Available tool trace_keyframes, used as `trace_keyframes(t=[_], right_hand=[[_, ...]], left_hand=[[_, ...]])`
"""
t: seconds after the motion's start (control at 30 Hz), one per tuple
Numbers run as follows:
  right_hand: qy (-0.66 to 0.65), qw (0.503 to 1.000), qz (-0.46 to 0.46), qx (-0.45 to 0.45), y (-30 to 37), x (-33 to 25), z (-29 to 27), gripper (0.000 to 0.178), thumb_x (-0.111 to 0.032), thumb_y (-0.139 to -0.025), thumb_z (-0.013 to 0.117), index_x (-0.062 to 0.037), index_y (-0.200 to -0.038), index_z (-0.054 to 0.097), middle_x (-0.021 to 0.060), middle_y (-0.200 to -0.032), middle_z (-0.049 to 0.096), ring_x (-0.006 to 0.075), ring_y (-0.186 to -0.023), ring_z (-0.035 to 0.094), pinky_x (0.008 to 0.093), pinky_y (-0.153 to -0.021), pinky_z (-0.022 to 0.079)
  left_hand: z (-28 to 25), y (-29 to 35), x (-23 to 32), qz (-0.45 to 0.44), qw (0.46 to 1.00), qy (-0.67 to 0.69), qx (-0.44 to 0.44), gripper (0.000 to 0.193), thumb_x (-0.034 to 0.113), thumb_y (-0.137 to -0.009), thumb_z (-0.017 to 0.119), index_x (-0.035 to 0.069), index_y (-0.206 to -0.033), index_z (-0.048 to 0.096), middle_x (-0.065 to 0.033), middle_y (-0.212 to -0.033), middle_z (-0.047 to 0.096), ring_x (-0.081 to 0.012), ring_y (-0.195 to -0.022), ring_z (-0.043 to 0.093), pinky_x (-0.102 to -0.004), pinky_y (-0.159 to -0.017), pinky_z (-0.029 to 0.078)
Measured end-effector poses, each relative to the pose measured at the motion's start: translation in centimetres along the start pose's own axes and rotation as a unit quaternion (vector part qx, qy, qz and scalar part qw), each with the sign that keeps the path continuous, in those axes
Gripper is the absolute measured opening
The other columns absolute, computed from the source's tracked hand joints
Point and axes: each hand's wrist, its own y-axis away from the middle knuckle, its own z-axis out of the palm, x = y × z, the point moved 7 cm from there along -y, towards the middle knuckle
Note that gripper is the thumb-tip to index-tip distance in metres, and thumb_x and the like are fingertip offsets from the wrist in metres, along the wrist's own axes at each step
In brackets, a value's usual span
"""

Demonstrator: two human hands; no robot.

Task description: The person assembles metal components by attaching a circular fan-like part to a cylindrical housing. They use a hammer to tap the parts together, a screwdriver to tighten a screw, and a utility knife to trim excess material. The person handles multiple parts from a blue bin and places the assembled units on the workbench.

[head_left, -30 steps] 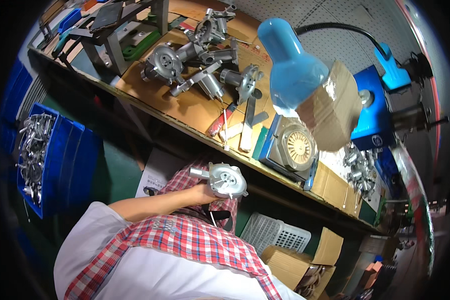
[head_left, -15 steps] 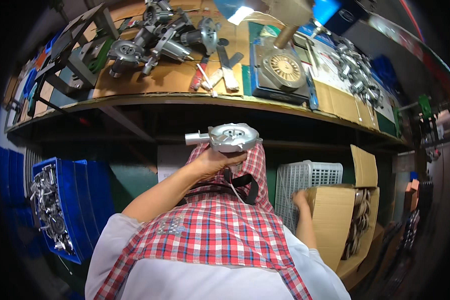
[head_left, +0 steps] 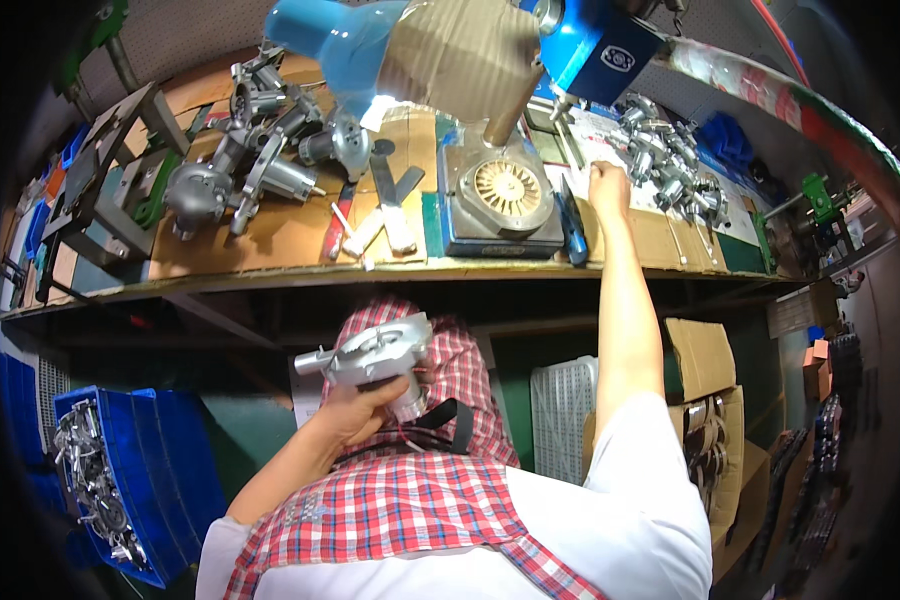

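Note:
My left hand [head_left: 362,412] grips a silver metal blower housing [head_left: 382,348] from below, above my lap. Its round open face is tilted up and a short spout points left; a thin white cable hangs nearby. Stretched out over the bench, my right hand [head_left: 609,186] has its fingers curled closed; whatever they may hold is hidden. Left of that hand stands a machine base [head_left: 502,244] bearing a round finned disc [head_left: 510,188]. Between them lies a long tool with a blue handle [head_left: 574,235]. Silver metal parts [head_left: 660,165] are heaped just right of the hand.
More blower housings [head_left: 270,175] lie at the bench's left, beside a few flat tools [head_left: 392,210]. A lamp shade with cardboard [head_left: 460,55] hangs overhead. Below are a blue bin [head_left: 155,470] of metal parts, a white basket [head_left: 562,410] and an open carton [head_left: 705,350].
My right hand has gone from beside the carton and white basket up onto the bench. The blower housing in my left hand has tilted and come nearer my body. The view has shifted.

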Motion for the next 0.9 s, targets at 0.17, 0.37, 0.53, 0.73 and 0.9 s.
trace_keyframes(t=[0.17, 0.37, 0.53, 0.73, 0.9], right_hand=[[0.18, 0.978, 0.011, -0.105, -4.2, -1.5, 7.5, 0.037, -0.032, -0.087, 0.064, -0.0027, -0.109, 0.068, 0.0175, -0.119, 0.063, 0.0407, -0.107, 0.061, 0.0489, -0.092, 0.049], [0.111, 0.981, 0.038, -0.157, -9.1, -1.6, 10.1, 0.035, -0.015, -0.093, 0.038, -0.0017, -0.111, 0.064, 0.0249, -0.117, 0.063, 0.0413, -0.107, 0.061, 0.047, -0.093, 0.049], [0.146, 0.979, 0.007, -0.14, -10.1, -2.6, 11.0, 0.042, -0.024, -0.096, 0.034, -0.0018, -0.112, 0.065, 0.0242, -0.117, 0.063, 0.0402, -0.111, 0.059, 0.0458, -0.096, 0.046], [0.154, 0.973, 0.016, -0.169, -10.6, -2.7, 10.3, 0.047, -0.032, -0.095, 0.036, -0.0005, -0.109, 0.069, 0.0232, -0.119, 0.063, 0.0402, -0.112, 0.059, 0.0434, -0.096, 0.046], [-0.019, 0.997, 0.067, -0.032, -8.4, -0.1, 5.1, 0.029, -0.018, -0.091, 0.051, -0.0054, -0.11, 0.069, 0.0236, -0.107, 0.066, 0.0378, -0.097, 0.064, 0.0416, -0.083, 0.05]], left_hand=[[-3.3, -1.6, -1.4, -0.037, 0.993, -0.113, 0.024, 0.059, -0.009, -0.079, 0.067, 0.006, -0.133, 0.047, -0.0092, -0.123, 0.057, -0.0242, -0.115, 0.056, -0.0393, -0.098, 0.047], [-0.9, -3.2, 1.3, 0.027, 0.957, -0.28, -0.07, 0.054, -0.001, -0.074, 0.078, 0.004, -0.124, 0.058, -0.0081, -0.115, 0.064, -0.0198, -0.103, 0.061, -0.0347, -0.089, 0.051], [-1.2, -4.5, 0.4, -0.021, 0.949, -0.305, -0.077, 0.047, 0.005, -0.078, 0.079, 0.006, -0.121, 0.061, -0.0046, -0.115, 0.065, -0.0152, -0.104, 0.06, -0.0313, -0.09, 0.051], [-0.6, -4.5, 0.5, -0.037, 0.974, -0.219, -0.04, 0.048, -0.003, -0.075, 0.078, 0.005, -0.119, 0.061, -0.0059, -0.111, 0.066, -0.0172, -0.102, 0.062, -0.0314, -0.086, 0.052], [2.1, -5.1, 3.8, 0.179, 0.876, -0.441, -0.075, 0.034, 0.01, -0.081, 0.075, 0.004, -0.112, 0.064, -0.009, -0.108, 0.066, -0.0208, -0.099, 0.061, -0.0341, -0.086, 0.05]])
